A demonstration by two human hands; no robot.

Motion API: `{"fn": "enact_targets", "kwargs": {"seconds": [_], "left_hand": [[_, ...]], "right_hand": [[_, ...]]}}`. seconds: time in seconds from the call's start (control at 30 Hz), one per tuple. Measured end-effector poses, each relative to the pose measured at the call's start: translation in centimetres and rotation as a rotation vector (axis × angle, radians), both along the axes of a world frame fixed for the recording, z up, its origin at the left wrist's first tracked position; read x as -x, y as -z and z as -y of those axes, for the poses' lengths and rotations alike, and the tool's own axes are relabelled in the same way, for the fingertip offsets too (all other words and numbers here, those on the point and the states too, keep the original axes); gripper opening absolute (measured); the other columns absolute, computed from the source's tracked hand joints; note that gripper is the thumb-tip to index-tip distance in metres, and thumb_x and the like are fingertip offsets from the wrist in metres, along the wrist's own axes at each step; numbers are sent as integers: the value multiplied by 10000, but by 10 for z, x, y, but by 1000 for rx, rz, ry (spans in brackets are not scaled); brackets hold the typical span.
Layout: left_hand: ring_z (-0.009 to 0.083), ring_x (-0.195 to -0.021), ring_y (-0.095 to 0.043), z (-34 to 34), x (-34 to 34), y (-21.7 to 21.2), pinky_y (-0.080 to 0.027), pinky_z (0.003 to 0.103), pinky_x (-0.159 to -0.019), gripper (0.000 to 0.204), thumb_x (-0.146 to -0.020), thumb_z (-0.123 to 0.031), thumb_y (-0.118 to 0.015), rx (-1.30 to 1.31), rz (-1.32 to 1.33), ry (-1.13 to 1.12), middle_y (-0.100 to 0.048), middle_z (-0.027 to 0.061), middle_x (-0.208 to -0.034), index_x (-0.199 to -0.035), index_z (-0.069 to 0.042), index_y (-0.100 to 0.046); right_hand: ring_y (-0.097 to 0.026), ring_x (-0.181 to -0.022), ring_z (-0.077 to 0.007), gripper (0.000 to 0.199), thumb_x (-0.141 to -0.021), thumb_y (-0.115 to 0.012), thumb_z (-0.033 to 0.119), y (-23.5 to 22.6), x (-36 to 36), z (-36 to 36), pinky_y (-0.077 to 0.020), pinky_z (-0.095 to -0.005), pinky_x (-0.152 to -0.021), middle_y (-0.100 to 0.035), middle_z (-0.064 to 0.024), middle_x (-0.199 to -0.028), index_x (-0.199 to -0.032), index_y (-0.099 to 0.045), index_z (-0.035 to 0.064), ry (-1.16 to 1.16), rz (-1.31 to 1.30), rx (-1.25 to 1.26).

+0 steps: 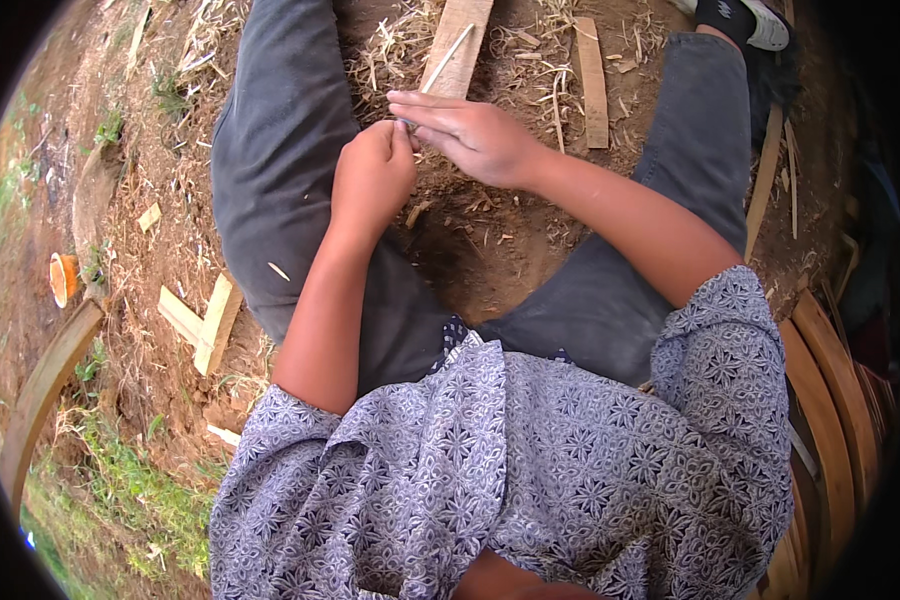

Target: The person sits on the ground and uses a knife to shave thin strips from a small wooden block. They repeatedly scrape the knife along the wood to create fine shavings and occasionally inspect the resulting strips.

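Observation:
Between my knees, my left hand (374,170) is closed, with thumb and fingers pinched together at the front. A thin pale wooden stick (448,57) slants up and to the right, in line with that pinch; its lower part is covered by my right fingers. My right hand (480,140) reaches across from the right with its fingers stretched out straight and together, lying over the stick just beyond the left fingertips. Whether the right palm presses on the stick is hidden. Behind the stick, a flat wooden board (458,50) lies on the ground.
Shavings and splinters litter the brown soil around a narrow wooden strip (591,85). Two crossed wood pieces (217,322) and an orange round object (63,279) lie left of my leg. Curved wooden slats (818,410) stand close on my right, a curved bar (50,385) at far left.

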State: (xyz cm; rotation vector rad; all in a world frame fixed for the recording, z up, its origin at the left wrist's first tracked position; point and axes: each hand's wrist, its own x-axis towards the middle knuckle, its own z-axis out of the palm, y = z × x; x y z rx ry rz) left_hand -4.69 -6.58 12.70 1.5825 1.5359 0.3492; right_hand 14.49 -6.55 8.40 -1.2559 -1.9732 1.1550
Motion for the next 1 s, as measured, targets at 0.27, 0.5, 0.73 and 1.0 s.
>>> {"fn": "enact_targets", "kwargs": {"seconds": [0.27,0.5,0.73,1.0], "left_hand": [[383,-683,-663,-1,-2,-1,-497,461,-663,330,-1048,-215,-516,-9,-11,-6,-661,230,-739,-869,10,-678],[338,-654,-646,-5,-4,-8,-486,444,-663,349,-1055,-233,-509,94,17,-27,-638,198,-700,-861,8,-671],[203,-618,-528,-6,-6,-5,-439,383,-627,363,-1077,-235,-501,137,73,-44,-554,99,-647,-853,6,-654],[144,-620,-490,-6,-8,-1,-426,356,-627,368,-1085,-238,-499,74,79,-45,-527,59,-639,-851,5,-644]], "right_hand": [[-531,-1416,-306,422,-1105,-480,240,-12,3,12,-398,-390,-1202,-546,-154,-1534,-1483,-560,70,-12,-16,24],[-523,-1428,-287,418,-1098,-507,208,10,2,9,-396,-390,-1201,-532,-152,-1550,-1481,-558,50,191,-123,39],[-500,-1450,-279,410,-1091,-512,173,11,-14,-13,-391,-384,-1203,-520,-163,-1559,-1478,-565,48,259,-80,64],[-508,-1441,-292,389,-1086,-502,142,12,-16,-16,-390,-387,-1206,-530,-176,-1541,-1452,-589,47,280,-99,66]]}}
